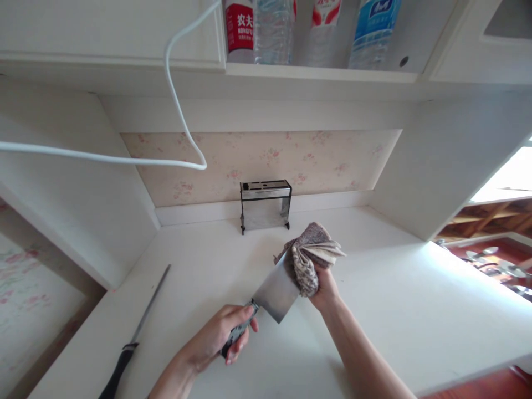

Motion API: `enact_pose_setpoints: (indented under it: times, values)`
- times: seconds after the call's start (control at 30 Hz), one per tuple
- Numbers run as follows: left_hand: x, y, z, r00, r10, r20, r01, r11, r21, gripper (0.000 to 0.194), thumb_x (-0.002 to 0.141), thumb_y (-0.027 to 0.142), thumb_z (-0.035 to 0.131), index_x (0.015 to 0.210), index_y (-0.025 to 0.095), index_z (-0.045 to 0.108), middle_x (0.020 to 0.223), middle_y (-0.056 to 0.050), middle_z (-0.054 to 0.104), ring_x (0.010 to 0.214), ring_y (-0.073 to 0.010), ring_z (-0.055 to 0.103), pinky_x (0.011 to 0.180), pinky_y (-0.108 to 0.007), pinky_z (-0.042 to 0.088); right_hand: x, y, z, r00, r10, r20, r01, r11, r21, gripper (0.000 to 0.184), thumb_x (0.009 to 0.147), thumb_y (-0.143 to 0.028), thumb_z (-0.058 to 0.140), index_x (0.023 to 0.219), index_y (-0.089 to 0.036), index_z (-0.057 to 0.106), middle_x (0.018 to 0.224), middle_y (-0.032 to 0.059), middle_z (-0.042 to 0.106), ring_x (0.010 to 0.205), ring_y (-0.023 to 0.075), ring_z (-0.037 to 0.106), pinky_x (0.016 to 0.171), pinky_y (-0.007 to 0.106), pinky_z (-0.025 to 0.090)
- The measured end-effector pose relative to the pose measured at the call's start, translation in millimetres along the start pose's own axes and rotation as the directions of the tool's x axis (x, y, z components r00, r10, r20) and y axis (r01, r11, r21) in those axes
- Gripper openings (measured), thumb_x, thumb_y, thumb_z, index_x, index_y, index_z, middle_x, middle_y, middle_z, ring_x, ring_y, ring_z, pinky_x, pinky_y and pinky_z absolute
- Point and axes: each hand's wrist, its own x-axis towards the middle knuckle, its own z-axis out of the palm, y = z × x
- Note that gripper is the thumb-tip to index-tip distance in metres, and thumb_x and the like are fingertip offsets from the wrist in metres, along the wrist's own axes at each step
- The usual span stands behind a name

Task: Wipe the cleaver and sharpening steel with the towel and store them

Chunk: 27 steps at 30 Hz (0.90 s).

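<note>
Left hand: curled closed around the handle of the cleaver (pixel 276 291), probably to steady the blade. Point for the hand: (pixel 236 332).
Right hand (pixel 326 291): gripping the bunched brown cloth (pixel 310 249) against the blade's far end, fingers mostly hidden; the folds likely shield them from the metal.
Honing steel (pixel 143 320): on the countertop (pixel 394 288) at left, perhaps laid there for elbow room, tip pointing away.
Cleaver: held over the counter between both hands, long axis diagonal, handle lower left, blade toward upper right; edge seemingly facing lower right.
</note>
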Motion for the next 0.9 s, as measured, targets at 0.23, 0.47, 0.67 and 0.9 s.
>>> enact_pose_setpoints:
  times: [0.23, 0.47, 0.67, 0.9]
  values:
    - [-2.3, -1.0, -5.4, 1.0, 0.019, -0.016, -0.019, 1.0, 0.025, 0.045, 0.085, 0.054, 0.044, 0.081, 0.013, 0.059, 0.047, 0.005, 0.043, 0.033, -0.0047, 0.03, 0.033, -0.017, 0.025, 18.9, -36.4, -15.4, 0.977, -0.115, -0.178, 0.136, 0.984, 0.111, 0.022, 0.076, -0.024, 0.058, 0.097, -0.024, 0.067, 0.099, -0.0012, 0.071, 0.099, 0.0164, 0.064, 0.101, 0.036, 0.043]
    - [7.6, -10.2, -8.8, 0.991, 0.093, -0.099, -0.102, 0.991, -0.09, 0.041, 0.085, 0.053, 0.044, 0.083, 0.014, 0.057, 0.049, 0.006, 0.041, 0.032, -0.0036, 0.03, 0.034, -0.018, 0.025, 12.8, -52.4, -16.0, 0.979, -0.202, -0.033, 0.204, 0.97, 0.131, 0.035, 0.082, -0.045, 0.05, 0.111, -0.028, 0.062, 0.116, -0.0002, 0.064, 0.114, 0.0206, 0.055, 0.103, 0.046, 0.037]
    - [14.6, -17.3, -9.6, 0.965, 0.172, -0.197, -0.206, 0.965, -0.164, 0.039, 0.085, 0.053, 0.046, 0.081, 0.015, 0.053, 0.05, 0.007, 0.041, 0.032, -0.0029, 0.03, 0.034, -0.018, 0.023, 5.7, -49.0, -13.0, 0.984, -0.178, 0.021, 0.176, 0.982, 0.067, 0.04, 0.084, -0.051, 0.046, 0.115, -0.03, 0.059, 0.125, 0.0008, 0.058, 0.118, 0.0222, 0.052, 0.104, 0.049, 0.034]
    - [19.8, -18.6, -11.3, 0.91, 0.225, -0.347, -0.3, 0.937, -0.179, 0.035, 0.083, 0.051, 0.052, 0.077, 0.017, 0.048, 0.048, 0.009, 0.037, 0.033, -0.0025, 0.028, 0.035, -0.018, 0.021, 6.7, -47.5, -17.5, 0.982, -0.181, 0.046, 0.18, 0.983, 0.028, 0.043, 0.083, -0.053, 0.046, 0.117, -0.029, 0.058, 0.125, 0.0021, 0.058, 0.119, 0.0251, 0.05, 0.101, 0.054, 0.036]
